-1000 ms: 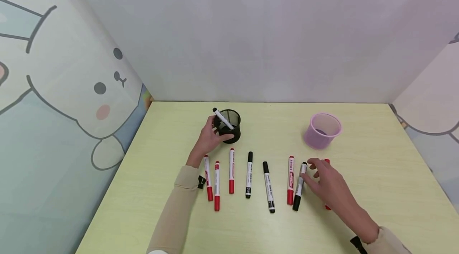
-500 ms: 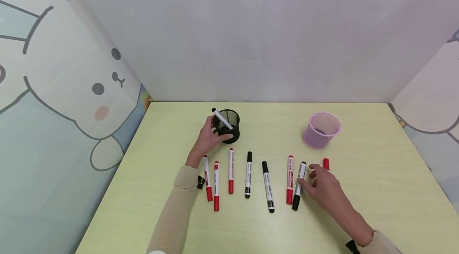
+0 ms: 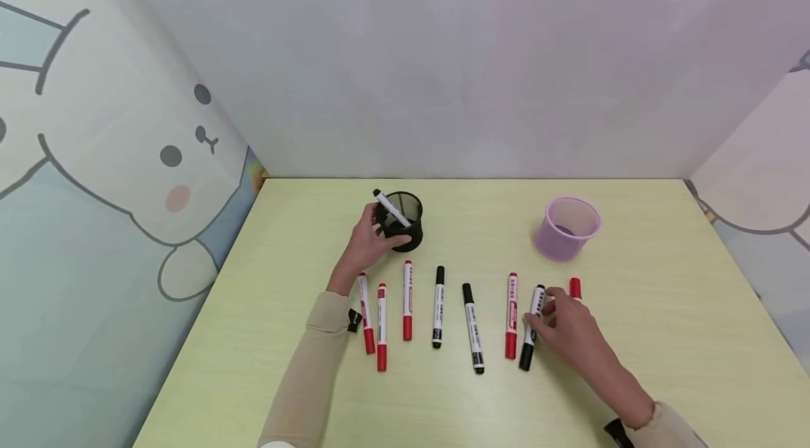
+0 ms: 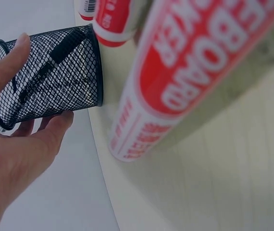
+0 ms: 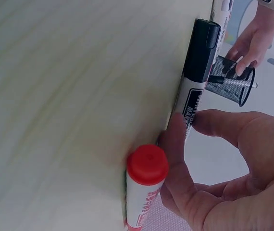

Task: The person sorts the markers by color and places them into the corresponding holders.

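Note:
My left hand [image 3: 367, 240] holds the black mesh pen holder [image 4: 55, 77] by its side, thumb on one side and fingers on the other. A black-capped marker [image 3: 392, 208] leans inside it, its end above the rim. On the right, my right hand [image 3: 572, 328] pinches a black whiteboard marker [image 5: 193, 91] between thumb and fingers; it lies at a slant at table level. A red marker [image 5: 147, 168] is close beside these fingers and partly hidden by the hand in the head view. Another red marker [image 3: 511, 318] lies just left of the pinched one.
A purple holder [image 3: 563, 240] stands at the back right. Between the hands lie two black markers [image 3: 439, 307] and several red markers [image 3: 408, 300], some near my left wrist. A wall [image 3: 468, 68] rises behind the table's back edge.
My right hand has moved slightly left and closed its fingers on the black marker, whose upper end has shifted a little right. The left hand keeps holding the pen holder in place.

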Demonstrator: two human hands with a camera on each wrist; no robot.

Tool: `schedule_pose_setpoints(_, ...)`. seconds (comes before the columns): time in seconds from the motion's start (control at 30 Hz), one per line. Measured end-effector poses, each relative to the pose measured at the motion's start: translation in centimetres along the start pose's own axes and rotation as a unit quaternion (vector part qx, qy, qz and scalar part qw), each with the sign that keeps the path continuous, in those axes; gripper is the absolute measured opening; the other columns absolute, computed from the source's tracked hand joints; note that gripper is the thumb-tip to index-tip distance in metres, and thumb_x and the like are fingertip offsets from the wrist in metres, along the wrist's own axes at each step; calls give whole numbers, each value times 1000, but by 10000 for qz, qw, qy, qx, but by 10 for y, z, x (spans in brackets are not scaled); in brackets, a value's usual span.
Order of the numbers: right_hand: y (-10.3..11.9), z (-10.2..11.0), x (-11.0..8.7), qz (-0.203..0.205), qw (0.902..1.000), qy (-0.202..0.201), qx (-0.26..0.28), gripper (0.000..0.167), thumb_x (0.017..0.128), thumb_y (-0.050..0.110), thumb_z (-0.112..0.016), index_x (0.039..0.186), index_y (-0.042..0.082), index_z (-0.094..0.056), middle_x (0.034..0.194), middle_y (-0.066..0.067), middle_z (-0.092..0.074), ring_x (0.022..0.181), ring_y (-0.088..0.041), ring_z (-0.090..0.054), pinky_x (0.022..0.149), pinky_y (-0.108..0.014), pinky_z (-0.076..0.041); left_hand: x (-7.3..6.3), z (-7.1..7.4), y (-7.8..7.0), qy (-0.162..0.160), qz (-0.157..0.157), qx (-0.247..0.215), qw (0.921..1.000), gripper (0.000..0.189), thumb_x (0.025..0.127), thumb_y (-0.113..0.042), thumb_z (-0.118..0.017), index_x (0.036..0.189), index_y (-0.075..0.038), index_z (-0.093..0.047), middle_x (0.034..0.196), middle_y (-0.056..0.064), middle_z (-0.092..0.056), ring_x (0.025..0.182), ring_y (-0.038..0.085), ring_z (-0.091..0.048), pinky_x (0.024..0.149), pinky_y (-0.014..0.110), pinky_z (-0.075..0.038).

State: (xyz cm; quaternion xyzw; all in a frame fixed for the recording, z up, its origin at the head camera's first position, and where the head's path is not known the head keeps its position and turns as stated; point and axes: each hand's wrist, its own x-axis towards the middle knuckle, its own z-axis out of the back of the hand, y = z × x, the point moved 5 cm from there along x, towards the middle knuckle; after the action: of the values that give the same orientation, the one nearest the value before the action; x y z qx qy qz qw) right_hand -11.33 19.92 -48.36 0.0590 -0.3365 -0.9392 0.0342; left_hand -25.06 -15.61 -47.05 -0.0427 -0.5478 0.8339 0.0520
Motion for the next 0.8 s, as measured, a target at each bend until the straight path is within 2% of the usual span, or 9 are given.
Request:
schedule_pose_setpoints(0.3, -2, 1, 1, -270, 9993, 251, 103, 55, 88, 9, -77, 128, -17, -50, 96, -15, -69, 79, -22, -66, 58, -29, -55, -1, -2, 0, 0, 22, -60, 10000, 84, 86, -17, -86, 151, -9, -33, 152, 13, -45, 146, 32, -38, 120, 44, -34)
schedule_pose_setpoints(0.47, -5, 2, 1, -395, 9983, 351, 244, 54, 89, 10, -76, 130, -15, -51, 101, -18, -69, 83, -24, -68, 60, -30, -58, -1, -2, 1, -10, 9, -57, 10000, 84, 86, -18, -86, 150, -10, -33, 152, 12, -45, 146, 31, -39, 120, 44, -34)
schedule_pose_setpoints(0.8, -7, 4, 2, -355, 9971, 268, 614, 52, 89, 9, -76, 131, -11, -52, 104, -18, -69, 83, -24, -71, 61, -31, -60, -1, -2, 2, -18, -23, -54, 10000, 83, 86, -17, -86, 150, -9, -34, 151, 14, -46, 145, 33, -39, 120, 46, -35)
